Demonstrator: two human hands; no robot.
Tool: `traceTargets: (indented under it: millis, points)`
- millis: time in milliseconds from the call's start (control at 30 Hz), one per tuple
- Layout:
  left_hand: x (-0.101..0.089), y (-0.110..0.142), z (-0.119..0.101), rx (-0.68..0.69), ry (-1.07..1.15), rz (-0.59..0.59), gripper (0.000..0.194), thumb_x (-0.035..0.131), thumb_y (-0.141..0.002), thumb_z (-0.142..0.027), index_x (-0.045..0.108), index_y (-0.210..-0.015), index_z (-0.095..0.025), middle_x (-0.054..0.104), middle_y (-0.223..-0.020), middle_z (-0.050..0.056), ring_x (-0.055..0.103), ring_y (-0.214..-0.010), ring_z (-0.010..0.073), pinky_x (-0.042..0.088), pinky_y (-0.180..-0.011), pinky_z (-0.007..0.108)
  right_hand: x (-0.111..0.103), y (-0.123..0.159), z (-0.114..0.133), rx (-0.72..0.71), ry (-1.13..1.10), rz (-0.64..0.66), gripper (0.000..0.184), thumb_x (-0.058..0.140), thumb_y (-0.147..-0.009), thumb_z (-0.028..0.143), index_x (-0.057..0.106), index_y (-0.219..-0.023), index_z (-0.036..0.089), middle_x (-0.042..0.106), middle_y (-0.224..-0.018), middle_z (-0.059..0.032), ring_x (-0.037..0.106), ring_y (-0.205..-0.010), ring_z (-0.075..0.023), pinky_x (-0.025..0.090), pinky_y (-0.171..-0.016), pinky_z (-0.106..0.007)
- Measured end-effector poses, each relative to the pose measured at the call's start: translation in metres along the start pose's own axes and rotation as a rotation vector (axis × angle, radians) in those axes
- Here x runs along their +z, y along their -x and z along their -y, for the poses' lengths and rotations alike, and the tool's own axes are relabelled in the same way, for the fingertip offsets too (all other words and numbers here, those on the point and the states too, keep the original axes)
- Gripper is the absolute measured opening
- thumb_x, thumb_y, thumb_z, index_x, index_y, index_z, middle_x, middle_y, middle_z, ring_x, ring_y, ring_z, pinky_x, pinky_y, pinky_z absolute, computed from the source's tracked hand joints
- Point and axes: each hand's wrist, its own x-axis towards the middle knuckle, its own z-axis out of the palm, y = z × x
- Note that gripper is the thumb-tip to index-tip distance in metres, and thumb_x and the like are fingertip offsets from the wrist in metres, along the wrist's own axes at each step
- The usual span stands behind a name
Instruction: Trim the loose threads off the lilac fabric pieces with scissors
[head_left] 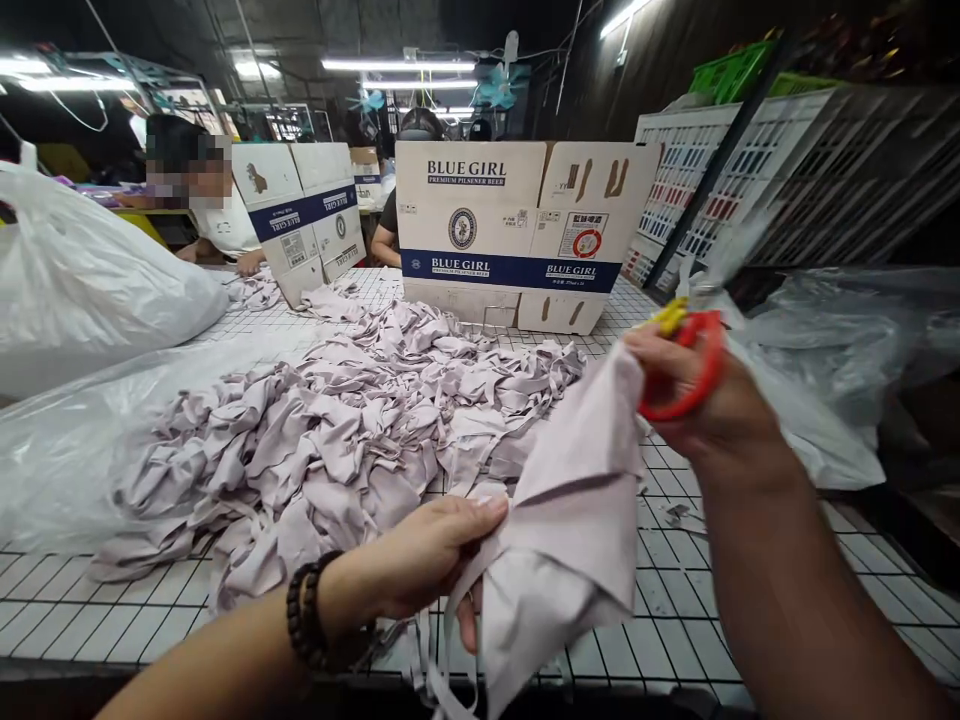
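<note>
A pale pink cloth piece (570, 490) with a narrow strap hangs stretched between my two hands above the table. My left hand (442, 540), a dark beaded bracelet on its wrist, pinches the cloth's left edge between thumb and fingers. At the cloth's upper corner, my right hand (694, 385) grips the fabric and also carries scissors (705, 370) with red loop handles and a yellow part. Their blades point up and away, smeared by motion. Beyond my left hand lies a large heap of similar pink cloth pieces (360, 400).
White beer cartons (472, 215) stand behind the heap on the grid-lined table (667, 570). Plastic bags lie left (97, 280) and right (825, 350). A co-worker (217, 215) sits at the far left; another person's arm (386, 235) shows between the cartons. White crates (750, 170) are stacked at right.
</note>
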Motion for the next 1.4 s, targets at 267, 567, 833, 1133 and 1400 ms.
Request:
traceTargets:
  millis: [267, 567, 833, 1133, 1400]
  points:
    - [-0.029, -0.035, 0.070, 0.005, 0.050, -0.331, 0.028, 0.063, -0.081, -0.040, 0.059, -0.083, -0.013, 0.066, -0.085, 0.006, 0.052, -0.046, 0.0078, 0.038, -0.038, 0.018, 0.039, 0.008, -0.099, 0.368, 0.254, 0.356, 0.038, 0.090, -0.048, 0.030, 0.060, -0.069, 0.018, 0.055, -0.056, 0.0056, 0.047, -0.049, -0.0100, 0.034, -0.045, -0.021]
    - [-0.045, -0.007, 0.077, 0.181, -0.652, -0.639, 0.035, 0.057, -0.085, -0.051, 0.056, -0.071, -0.018, 0.056, -0.064, -0.001, 0.048, -0.063, 0.0154, 0.036, -0.060, 0.025, 0.004, 0.125, -0.117, 0.536, 0.313, 0.582, 0.031, 0.080, -0.064, 0.038, 0.056, -0.070, 0.020, 0.051, -0.060, 0.0065, 0.046, -0.055, -0.0115, 0.038, -0.052, -0.024]
    - [-0.035, -0.026, 0.082, 0.091, -0.145, -0.124, 0.046, 0.054, -0.086, -0.057, 0.059, -0.098, -0.013, 0.052, -0.049, -0.007, 0.025, -0.034, 0.0046, 0.017, -0.038, 0.020, 0.016, 0.161, -0.135, 0.446, 0.168, 0.368, 0.031, 0.074, -0.073, 0.035, 0.063, -0.099, 0.022, 0.061, -0.071, 0.0028, 0.051, -0.058, -0.0129, 0.043, -0.052, -0.024]
    - [-0.016, -0.038, 0.081, 0.195, 0.121, -0.091, 0.046, 0.059, -0.085, -0.056, 0.059, -0.104, -0.014, 0.050, -0.045, -0.008, 0.023, -0.028, 0.0030, 0.019, -0.031, 0.016, 0.041, 0.157, -0.138, 0.424, -0.106, 0.280, 0.028, 0.081, -0.068, 0.035, 0.061, -0.081, 0.021, 0.067, -0.081, -0.0020, 0.057, -0.063, -0.0133, 0.048, -0.059, -0.024]
    - [-0.017, -0.044, 0.080, 0.283, 0.102, -0.132, 0.049, 0.060, -0.083, -0.057, 0.067, -0.099, -0.011, 0.057, -0.060, -0.002, 0.042, -0.031, 0.0055, 0.030, -0.031, 0.018, 0.051, 0.152, -0.131, 0.405, -0.222, 0.228, 0.033, 0.080, -0.067, 0.041, 0.054, -0.073, 0.022, 0.068, -0.078, -0.0025, 0.059, -0.059, -0.0135, 0.050, -0.052, -0.025]
